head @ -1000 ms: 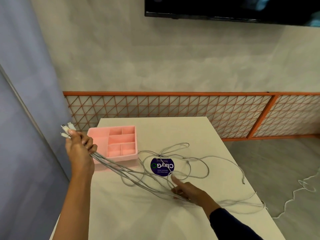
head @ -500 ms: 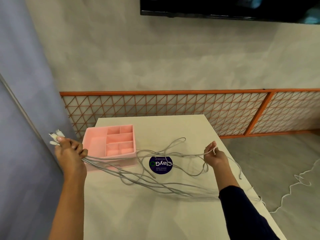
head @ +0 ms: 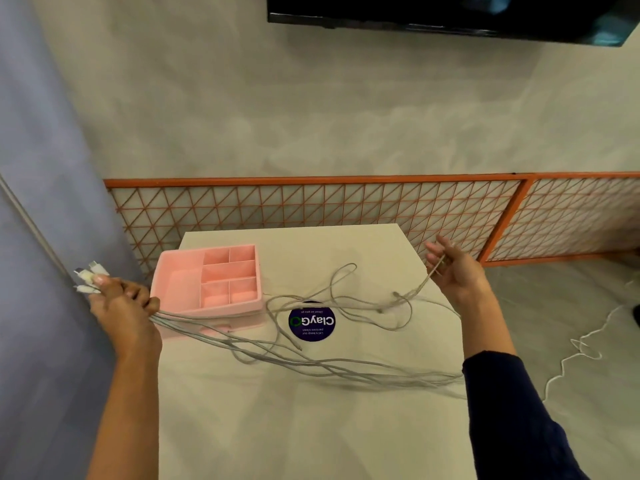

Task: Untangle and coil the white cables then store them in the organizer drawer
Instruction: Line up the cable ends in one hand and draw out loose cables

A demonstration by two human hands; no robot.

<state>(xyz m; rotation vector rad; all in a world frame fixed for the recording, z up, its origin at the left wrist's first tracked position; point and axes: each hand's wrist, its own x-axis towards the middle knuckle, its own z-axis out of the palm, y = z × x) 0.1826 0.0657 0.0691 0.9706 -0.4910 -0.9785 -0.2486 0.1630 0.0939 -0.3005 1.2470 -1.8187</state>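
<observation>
Left hand point(head: 119, 308) grip clenched on cables point(head: 311, 362) off the table point(head: 311, 427) edge; right hand point(head: 453, 275) pinches one strand

A pale cream surface point(head: 294, 427) fills the lower middle of the frame, narrowing toward the orange lattice beyond it. At its upper left corner sits a pink organizer drawer point(head: 207, 285), open on top and split into several compartments, a large one on the left and smaller ones to the right. Just right of it, a round dark-blue ClayGo sticker point(head: 311, 324) lies flat on the surface. White cables point(head: 346, 367) sprawl in loose loops around and over the sticker, their long strands running toward the right edge and trailing off it.
</observation>
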